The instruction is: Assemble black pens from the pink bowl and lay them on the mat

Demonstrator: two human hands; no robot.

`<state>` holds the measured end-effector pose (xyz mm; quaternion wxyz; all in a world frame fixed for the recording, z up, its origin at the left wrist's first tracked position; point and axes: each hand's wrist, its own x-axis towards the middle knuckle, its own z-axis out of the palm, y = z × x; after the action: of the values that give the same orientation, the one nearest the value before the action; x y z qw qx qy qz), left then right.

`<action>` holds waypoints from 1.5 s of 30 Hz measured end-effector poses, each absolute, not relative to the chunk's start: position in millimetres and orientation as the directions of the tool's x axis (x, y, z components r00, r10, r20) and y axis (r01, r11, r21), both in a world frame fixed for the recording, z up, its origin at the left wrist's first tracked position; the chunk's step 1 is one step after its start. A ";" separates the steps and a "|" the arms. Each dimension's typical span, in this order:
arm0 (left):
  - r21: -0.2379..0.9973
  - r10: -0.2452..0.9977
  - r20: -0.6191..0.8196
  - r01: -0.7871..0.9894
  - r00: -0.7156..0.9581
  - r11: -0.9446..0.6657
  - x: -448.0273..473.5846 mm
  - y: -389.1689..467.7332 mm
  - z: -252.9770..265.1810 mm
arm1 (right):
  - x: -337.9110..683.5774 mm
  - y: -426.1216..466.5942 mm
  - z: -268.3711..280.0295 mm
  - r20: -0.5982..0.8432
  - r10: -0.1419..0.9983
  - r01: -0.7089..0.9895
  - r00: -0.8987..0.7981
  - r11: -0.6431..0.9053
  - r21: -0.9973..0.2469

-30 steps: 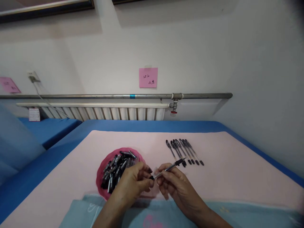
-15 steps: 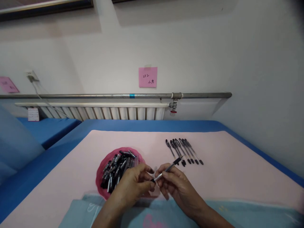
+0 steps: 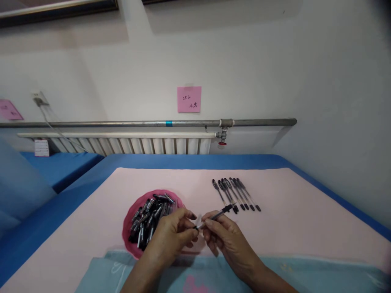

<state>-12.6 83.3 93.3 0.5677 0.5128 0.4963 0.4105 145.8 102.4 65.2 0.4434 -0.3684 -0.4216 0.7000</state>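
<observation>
A pen [image 3: 219,214] with a clear barrel and black grip slants up to the right, its bare tip pointing away from me. My right hand [image 3: 229,238] pinches its barrel between thumb and fingers. At the pen's lower end, the thumb and fingers of my left hand [image 3: 174,232] close around a small black end piece. A whitish, see-through sliver shows between the two hands; I cannot make out what it is. Beneath and left of my left hand stands a pink basket [image 3: 126,228], heaped with black pen parts [image 3: 149,215] and partly covered by that hand.
Several capped black pens [image 3: 235,193] lie side by side beyond my right hand. A pink sheet [image 3: 293,228] covers the blue table [image 3: 195,160]; teal cloth [image 3: 305,272] lies along the near edge. Behind are a radiator [image 3: 159,145] and a pipe with a red valve [image 3: 222,143].
Both hands stay almost in place around the pen. The pen has slightly shifted down in my right fingers, and a whitish sliver now shows between the hands.
</observation>
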 end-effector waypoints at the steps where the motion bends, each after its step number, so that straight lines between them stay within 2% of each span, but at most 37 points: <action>1: 0.990 0.978 -0.135 0.069 0.161 0.125 -12.0 83.3 92.9 | 145.1 102.2 65.4 -0.146 0.936 -0.311 -0.320 -0.250 -0.917; 7: 0.977 0.989 -0.065 0.209 0.132 0.036 -10.6 83.0 90.1 | 141.0 99.0 71.3 -0.183 0.957 -0.334 -0.227 -0.253 -0.908; 14: 0.961 0.951 -0.250 -0.071 0.182 0.266 -6.3 80.5 97.0 | 144.3 98.2 78.9 -0.148 0.967 -0.429 -0.206 -0.226 -0.875; 18: 0.929 0.914 -0.287 -0.149 0.288 0.339 -5.6 78.1 98.6 | 145.9 99.4 78.0 -0.142 0.964 -0.460 -0.226 -0.234 -0.856; 29: 0.944 0.908 -0.250 -0.123 0.335 0.306 -5.3 76.9 95.0 | 146.5 98.1 79.0 -0.112 0.957 -0.413 -0.266 -0.218 -0.884; 35: 0.955 0.918 -0.228 -0.110 0.325 0.277 -5.3 76.6 94.5 | 148.1 99.8 81.6 -0.076 0.952 -0.470 -0.296 -0.214 -0.857; 40: 0.927 0.911 -0.262 -0.179 0.319 0.329 -3.3 74.8 96.0 | 151.6 101.2 81.6 -0.031 0.941 -0.474 -0.337 -0.198 -0.858; 45: 0.875 0.902 -0.311 -0.280 0.299 0.395 -1.0 74.0 96.9 | 155.0 103.3 81.6 0.040 0.930 -0.411 -0.364 -0.122 -0.904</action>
<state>-1.0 74.0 96.9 0.7184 0.3653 0.4259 0.4112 155.0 103.3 81.6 0.4849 -0.2877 -0.4517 0.6915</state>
